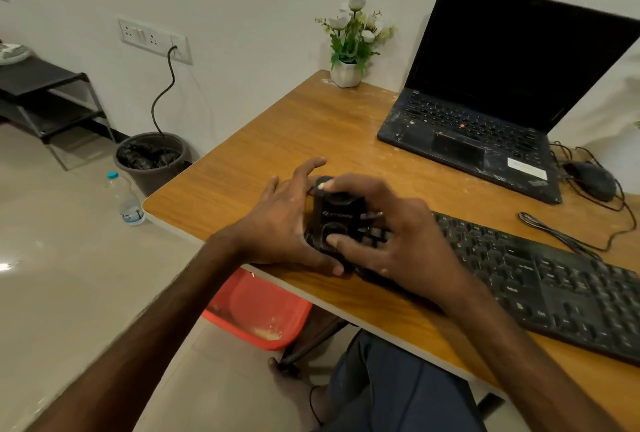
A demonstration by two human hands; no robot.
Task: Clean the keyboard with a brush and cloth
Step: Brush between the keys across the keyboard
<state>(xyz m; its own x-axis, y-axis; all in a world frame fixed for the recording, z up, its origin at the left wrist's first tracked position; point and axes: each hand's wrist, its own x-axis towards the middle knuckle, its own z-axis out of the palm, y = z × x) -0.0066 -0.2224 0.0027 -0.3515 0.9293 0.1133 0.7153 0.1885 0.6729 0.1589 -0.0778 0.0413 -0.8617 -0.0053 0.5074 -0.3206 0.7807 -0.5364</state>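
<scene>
A black keyboard lies along the near right edge of the wooden desk. Over its left end stands a small black cleaning tool with round parts on its face. My right hand grips the tool from the right, index fingertip on its top cap and thumb on its lower disc. My left hand holds it from the left, thumb wrapped along its base and two fingers spread out behind it. I see no cloth.
An open black laptop, dusty on its keys, sits at the back right with a mouse and cables beside it. A white flower pot stands at the far corner. A bin, a bottle and a red tub are on the floor.
</scene>
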